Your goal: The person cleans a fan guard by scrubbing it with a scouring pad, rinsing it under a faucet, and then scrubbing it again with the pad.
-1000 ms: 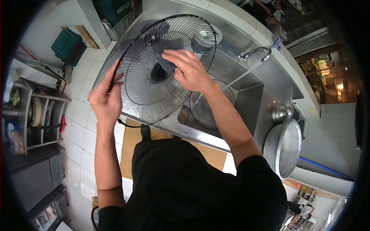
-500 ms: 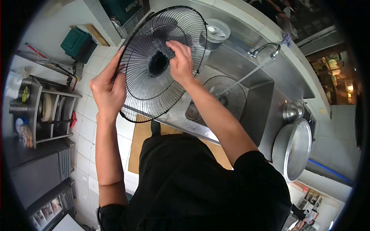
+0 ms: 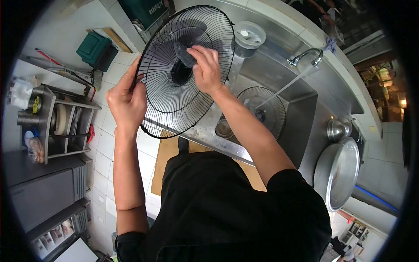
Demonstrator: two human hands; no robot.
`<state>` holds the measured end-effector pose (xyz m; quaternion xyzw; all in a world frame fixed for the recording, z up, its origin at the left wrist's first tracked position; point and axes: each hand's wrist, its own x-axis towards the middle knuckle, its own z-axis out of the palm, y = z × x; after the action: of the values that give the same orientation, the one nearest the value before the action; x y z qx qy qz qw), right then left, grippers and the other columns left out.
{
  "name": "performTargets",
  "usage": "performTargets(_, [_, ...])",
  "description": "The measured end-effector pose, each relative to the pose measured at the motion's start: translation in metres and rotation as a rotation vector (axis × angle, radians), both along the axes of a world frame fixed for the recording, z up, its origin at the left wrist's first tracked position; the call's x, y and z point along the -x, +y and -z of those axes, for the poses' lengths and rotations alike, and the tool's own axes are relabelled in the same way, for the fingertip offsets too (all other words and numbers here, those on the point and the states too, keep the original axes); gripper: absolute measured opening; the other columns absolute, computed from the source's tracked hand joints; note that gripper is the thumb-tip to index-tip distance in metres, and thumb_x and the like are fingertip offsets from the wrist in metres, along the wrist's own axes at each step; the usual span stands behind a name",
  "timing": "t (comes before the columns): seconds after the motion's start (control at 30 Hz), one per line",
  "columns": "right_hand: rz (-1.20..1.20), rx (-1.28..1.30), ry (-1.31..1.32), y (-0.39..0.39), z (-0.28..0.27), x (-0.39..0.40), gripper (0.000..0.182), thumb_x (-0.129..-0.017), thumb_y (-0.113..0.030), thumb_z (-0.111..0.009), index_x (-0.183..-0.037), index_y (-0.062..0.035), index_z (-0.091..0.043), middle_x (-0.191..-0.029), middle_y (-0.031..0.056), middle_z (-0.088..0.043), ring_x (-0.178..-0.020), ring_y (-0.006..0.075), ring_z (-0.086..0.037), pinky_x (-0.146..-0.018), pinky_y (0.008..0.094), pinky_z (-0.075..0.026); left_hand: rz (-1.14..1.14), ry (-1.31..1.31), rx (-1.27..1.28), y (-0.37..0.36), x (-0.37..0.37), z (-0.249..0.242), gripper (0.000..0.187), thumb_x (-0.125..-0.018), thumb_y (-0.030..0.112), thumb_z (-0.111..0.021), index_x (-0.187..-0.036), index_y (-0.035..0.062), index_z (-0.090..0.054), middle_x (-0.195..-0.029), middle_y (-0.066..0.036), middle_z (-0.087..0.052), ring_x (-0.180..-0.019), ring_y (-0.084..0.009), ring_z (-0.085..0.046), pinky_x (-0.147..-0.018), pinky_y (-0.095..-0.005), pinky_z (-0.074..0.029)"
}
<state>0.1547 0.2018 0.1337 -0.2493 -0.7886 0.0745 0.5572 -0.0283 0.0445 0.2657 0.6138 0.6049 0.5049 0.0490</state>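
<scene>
A black wire fan grille (image 3: 174, 102) is held up, tilted, over the near left edge of the sink. My left hand (image 3: 126, 98) grips its left rim, thumb on the near side and fingers partly hidden behind the wires. In my right hand (image 3: 205, 67) is a dark grey scrubbing pad (image 3: 184, 53), pressed against the wires just above the grille's dark centre. Another round fan grille (image 3: 275, 107) lies in the sink basin (image 3: 299, 115), where water from the running faucet (image 3: 305, 56) falls on it.
A plastic tub (image 3: 249, 36) with whitish contents stands behind the sink. Right of the basin are metal bowls (image 3: 336, 130) and a large metal basin (image 3: 336, 174) on its side. A metal shelf (image 3: 70, 131) and a green bin (image 3: 94, 49) are to the left.
The whole view has shifted slightly, moving the scene a little to the right. The scrubbing pad stays against the grille near its centre, and both hands keep their hold.
</scene>
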Motion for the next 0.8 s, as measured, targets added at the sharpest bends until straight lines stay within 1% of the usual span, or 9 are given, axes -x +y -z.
performTargets(0.07, [0.010,0.020,0.015,-0.003,-0.001,0.003,0.048,-0.079,-0.005,-0.061,-0.127,-0.0072,-0.065,-0.134,0.0163,-0.056,-0.114,0.0384,-0.053,-0.098,0.0480,-0.046,-0.010,-0.087,-0.047,0.002,-0.004,-0.002,0.056,-0.083,-0.013,-0.055,-0.133,0.0045,-0.071,-0.103,-0.011,-0.080,-0.093,-0.0116,-0.074,-0.087,-0.0267,-0.056])
performTargets(0.2, [0.065,0.127,0.039,0.009,0.007,0.009,0.056,-0.073,-0.005,-0.069,-0.128,-0.0099,-0.061,-0.136,0.0180,-0.049,-0.116,0.0411,-0.051,-0.098,0.0487,-0.046,-0.020,-0.073,-0.002,0.003,-0.004,-0.003,0.055,-0.083,-0.013,-0.055,-0.133,0.0045,-0.070,-0.103,-0.010,-0.080,-0.093,-0.0106,-0.074,-0.087,-0.0266,-0.056])
performTargets(0.37, [0.083,0.043,0.037,0.003,-0.002,0.013,0.039,-0.065,0.000,-0.072,-0.101,-0.0152,-0.074,-0.111,0.0009,-0.063,-0.110,0.0303,-0.057,-0.095,0.0427,-0.046,-0.034,-0.048,-0.032,0.006,-0.006,-0.002,0.055,-0.084,-0.013,-0.056,-0.133,0.0050,-0.071,-0.102,-0.010,-0.080,-0.090,-0.0095,-0.073,-0.084,-0.0253,-0.056])
performTargets(0.4, [0.084,0.042,0.036,0.000,-0.008,0.012,0.039,-0.065,0.000,-0.072,-0.101,-0.0152,-0.074,-0.111,0.0009,-0.063,-0.110,0.0303,-0.057,-0.095,0.0427,-0.046,-0.033,-0.048,-0.032,0.006,-0.007,-0.003,0.055,-0.084,-0.013,-0.056,-0.133,0.0050,-0.071,-0.102,-0.010,-0.080,-0.090,-0.0095,-0.073,-0.084,-0.0253,-0.056])
performTargets(0.47, [-0.058,-0.281,-0.125,-0.004,-0.021,0.005,0.038,-0.065,0.001,-0.073,-0.098,-0.0186,-0.076,-0.113,-0.0005,-0.064,-0.112,0.0296,-0.057,-0.095,0.0429,-0.046,-0.050,-0.018,-0.006,0.004,-0.009,-0.006,0.055,-0.083,-0.013,-0.056,-0.133,0.0057,-0.071,-0.101,-0.011,-0.080,-0.088,-0.0088,-0.072,-0.082,-0.0249,-0.056])
performTargets(0.5, [-0.057,-0.230,-0.095,0.001,-0.023,0.001,0.048,-0.061,0.008,-0.067,-0.100,-0.0177,-0.077,-0.112,-0.0002,-0.064,-0.110,0.0281,-0.058,-0.095,0.0436,-0.045,-0.049,-0.019,-0.002,0.004,-0.011,-0.005,0.055,-0.083,-0.013,-0.056,-0.133,0.0057,-0.071,-0.101,-0.011,-0.080,-0.088,-0.0088,-0.072,-0.082,-0.0249,-0.056])
performTargets(0.7, [0.136,-0.097,-0.042,-0.008,-0.023,0.008,0.048,-0.059,0.006,-0.072,-0.099,-0.0198,-0.077,-0.112,-0.0008,-0.065,-0.109,0.0284,-0.057,-0.096,0.0428,-0.042,-0.031,0.056,-0.045,0.009,-0.015,-0.004,0.060,-0.080,-0.013,-0.057,-0.133,0.0094,-0.072,-0.094,-0.018,-0.079,-0.087,-0.0110,-0.075,-0.080,-0.0252,-0.056])
performTargets(0.73, [0.111,-0.141,-0.071,-0.012,-0.023,0.007,0.048,-0.059,0.006,-0.072,-0.099,-0.0193,-0.077,-0.111,-0.0007,-0.064,-0.108,0.0288,-0.057,-0.096,0.0428,-0.042,-0.029,0.055,-0.037,0.005,-0.015,-0.004,0.060,-0.080,-0.013,-0.057,-0.133,0.0094,-0.072,-0.094,-0.018,-0.079,-0.087,-0.0110,-0.075,-0.080,-0.0252,-0.056])
performTargets(0.8, [0.066,-0.175,-0.072,0.001,-0.016,-0.006,0.047,-0.060,0.007,-0.070,-0.101,-0.0161,-0.076,-0.110,0.0018,-0.065,-0.107,0.0303,-0.056,-0.096,0.0425,-0.043,-0.005,0.099,0.007,-0.003,-0.019,-0.006,0.061,-0.078,-0.019,-0.050,-0.133,-0.0020,-0.067,-0.120,-0.014,-0.076,-0.104,-0.0184,-0.074,-0.093,-0.0318,-0.060])
